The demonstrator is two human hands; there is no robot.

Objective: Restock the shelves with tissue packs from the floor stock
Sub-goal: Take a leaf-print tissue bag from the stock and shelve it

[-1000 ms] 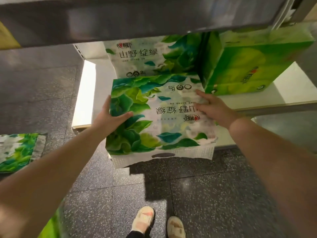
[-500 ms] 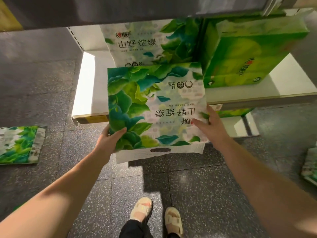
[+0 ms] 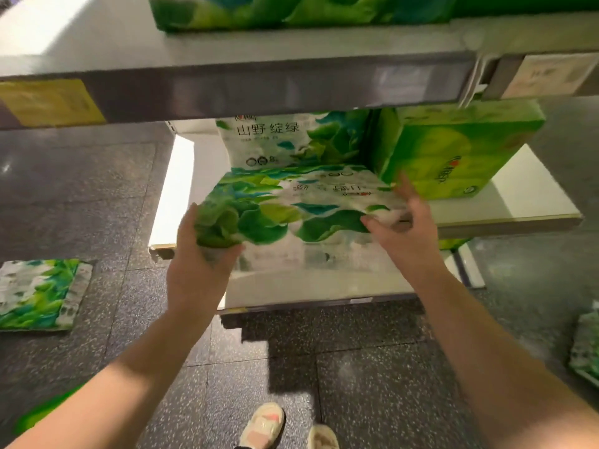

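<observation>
A green-and-white leaf-print tissue pack lies flat at the front of the middle white shelf, partly over its edge. My left hand grips the pack's near left corner, fingers curled under it. My right hand rests against the pack's right side with fingers spread and straight. Behind it an identical pack stands upright, and a plain green pack leans to its right.
The grey upper shelf edge hangs just above my hands, with more packs on top. Floor stock lies at the left and at the right edge. A lower white shelf juts out below. My feet stand on dark speckled tiles.
The pack went from being held tilted up in front of the shelf to lying flat on it, pushed further in. My right hand's fingers have loosened and spread.
</observation>
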